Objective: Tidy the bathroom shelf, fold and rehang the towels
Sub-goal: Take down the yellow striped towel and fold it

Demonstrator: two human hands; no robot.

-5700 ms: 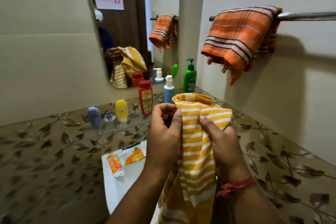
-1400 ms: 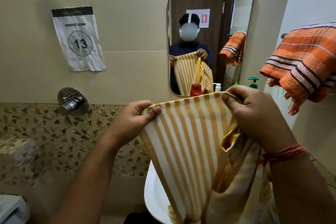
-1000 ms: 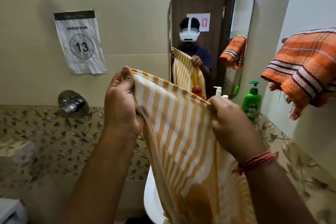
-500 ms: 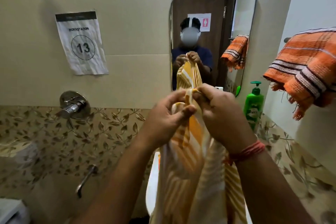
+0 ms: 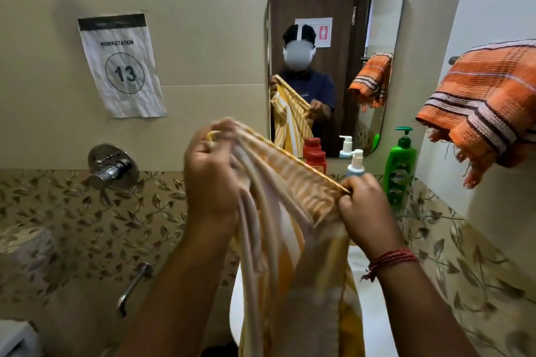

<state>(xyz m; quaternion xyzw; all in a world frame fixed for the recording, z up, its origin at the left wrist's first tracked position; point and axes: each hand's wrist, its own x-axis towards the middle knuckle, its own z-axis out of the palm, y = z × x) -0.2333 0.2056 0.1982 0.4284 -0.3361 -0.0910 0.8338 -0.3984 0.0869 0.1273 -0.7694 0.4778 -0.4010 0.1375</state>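
A yellow-and-white striped towel (image 5: 293, 200) hangs in front of me over the white sink (image 5: 374, 313). My left hand (image 5: 210, 180) grips its upper left corner, held higher. My right hand (image 5: 367, 206) pinches the top edge lower down on the right, so the edge slopes between them. The rest of the cloth drops bunched below. An orange striped towel (image 5: 481, 101) hangs crumpled on the rail at the right wall. A red bottle (image 5: 316, 161), a white-blue pump bottle (image 5: 356, 164) and a green pump bottle (image 5: 399, 168) stand on the shelf under the mirror.
The mirror (image 5: 333, 9) on the wall ahead reflects a person holding the towel. A paper sign reading "13" (image 5: 121, 66) is taped at the left. A chrome tap valve (image 5: 111, 168) and a spout (image 5: 132, 287) stick out of the leaf-patterned tiles.
My hands, together at the towel's top half a second ago, have spread apart. The left has risen and the right has dropped, stretching the top edge between them.
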